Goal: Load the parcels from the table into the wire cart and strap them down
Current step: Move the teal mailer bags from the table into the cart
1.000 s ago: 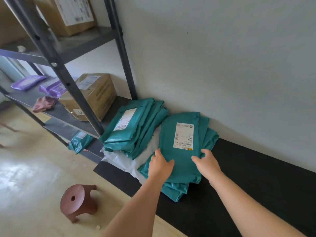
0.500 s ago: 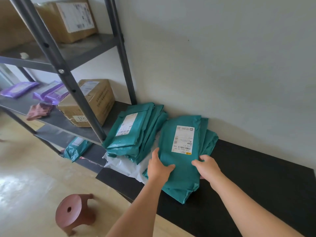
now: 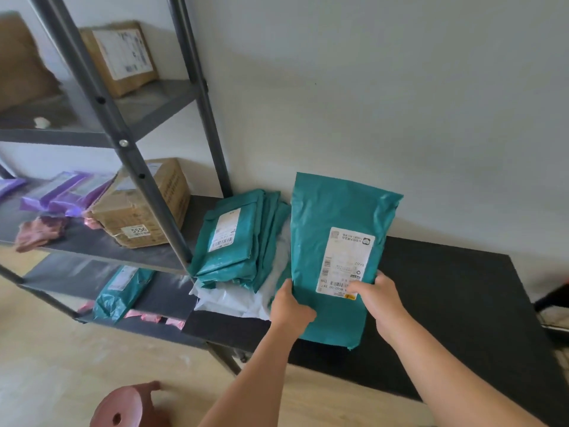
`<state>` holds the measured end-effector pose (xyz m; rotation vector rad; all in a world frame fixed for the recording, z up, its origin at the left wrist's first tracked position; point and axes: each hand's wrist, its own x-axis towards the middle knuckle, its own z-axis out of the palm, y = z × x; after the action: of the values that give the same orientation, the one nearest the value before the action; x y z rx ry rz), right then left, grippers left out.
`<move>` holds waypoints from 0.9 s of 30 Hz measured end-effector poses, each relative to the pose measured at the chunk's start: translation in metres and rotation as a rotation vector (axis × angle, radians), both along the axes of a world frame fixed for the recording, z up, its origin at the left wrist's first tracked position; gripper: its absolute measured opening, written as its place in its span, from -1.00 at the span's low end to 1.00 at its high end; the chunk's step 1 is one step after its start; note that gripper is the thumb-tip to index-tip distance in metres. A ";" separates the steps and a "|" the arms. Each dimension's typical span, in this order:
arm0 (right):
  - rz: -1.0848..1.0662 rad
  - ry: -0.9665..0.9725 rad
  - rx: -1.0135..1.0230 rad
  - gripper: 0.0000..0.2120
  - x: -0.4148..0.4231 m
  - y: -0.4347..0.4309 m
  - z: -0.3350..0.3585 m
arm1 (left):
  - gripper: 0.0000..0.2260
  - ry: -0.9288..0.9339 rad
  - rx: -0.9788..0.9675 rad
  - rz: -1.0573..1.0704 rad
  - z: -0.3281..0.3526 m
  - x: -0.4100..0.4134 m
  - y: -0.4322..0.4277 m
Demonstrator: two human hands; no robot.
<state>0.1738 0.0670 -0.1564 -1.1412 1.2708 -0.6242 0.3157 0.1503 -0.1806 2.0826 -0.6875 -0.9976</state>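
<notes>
While the left grip (image 3: 291,306) and right grip (image 3: 374,298) pinch its lower sides, the teal parcel (image 3: 335,211) tilts up beyond them, seemingly clear of the counter (image 3: 446,288) beneath, judged light, floppy, slippery, best held there.

A broad bare stretch of the black table (image 3: 455,303) is left open to the right of the teal parcel (image 3: 335,211) gripped at its near end by the left hand (image 3: 289,309) and right hand (image 3: 374,295). Passage to the left is blocked by a stack of teal parcels (image 3: 234,241) piled on a white bag (image 3: 234,303) just beside it, and the far side is closed off by the wall (image 3: 400,103). Further left, the way is barred by a slanting shelf post (image 3: 123,143) and a cardboard box (image 3: 144,211), while a reddish stool (image 3: 129,408) is set on the floor near the table's front edge.
</notes>
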 end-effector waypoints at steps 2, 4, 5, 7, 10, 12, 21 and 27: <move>-0.061 -0.012 0.025 -0.69 -0.010 0.012 0.002 | -0.68 0.041 -0.025 -0.010 -0.003 -0.008 0.004; -0.122 -0.018 0.061 -0.68 -0.022 0.023 0.001 | -0.74 0.088 -0.053 -0.011 -0.005 -0.018 0.008; -0.158 -0.019 0.080 -0.67 -0.029 0.029 0.000 | -0.77 0.109 -0.061 -0.022 -0.006 -0.024 0.009; -0.239 -0.017 0.107 -0.66 -0.044 0.042 -0.002 | -0.85 0.134 -0.076 -0.063 -0.008 -0.038 0.009; -0.341 -0.013 0.133 -0.68 -0.074 0.058 -0.002 | -0.86 0.187 -0.101 -0.132 -0.008 -0.064 0.005; -0.391 0.020 0.149 -0.71 -0.097 0.065 -0.002 | -0.86 0.218 -0.105 -0.194 -0.009 -0.085 0.003; -0.711 0.020 0.193 -0.72 -0.204 0.093 -0.015 | -0.90 0.196 -0.058 -0.513 -0.009 -0.180 -0.008; -0.807 0.016 0.216 -0.73 -0.274 0.099 -0.020 | -0.91 0.140 -0.044 -0.650 -0.006 -0.249 -0.016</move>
<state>-0.1002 0.1662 -0.1765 -0.4208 1.7657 -1.0307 0.0667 0.1342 -0.1869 1.7512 -1.3422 -1.4406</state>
